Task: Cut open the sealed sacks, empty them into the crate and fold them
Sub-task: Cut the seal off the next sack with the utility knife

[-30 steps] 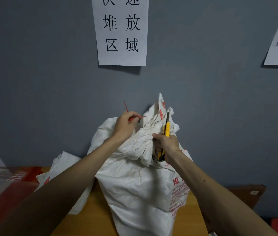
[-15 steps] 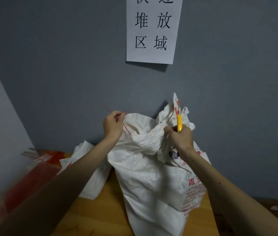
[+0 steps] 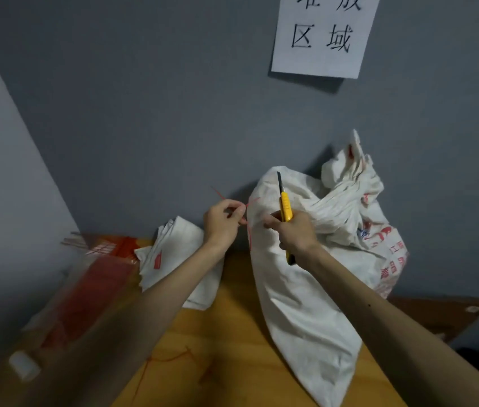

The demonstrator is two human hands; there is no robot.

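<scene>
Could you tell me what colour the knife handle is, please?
Yellow; the knife shows in the head view.

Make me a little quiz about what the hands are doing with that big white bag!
1. True or false: the right hand holds a yellow utility knife with its blade pointing up.
2. What is the left hand pinching? A) a red tie B) a pencil C) a spoon
3. Fill in: the tall white sack stands on a wooden ___, with folded white sacks lying to its left.

Key: 1 true; 2 A; 3 table.
</scene>
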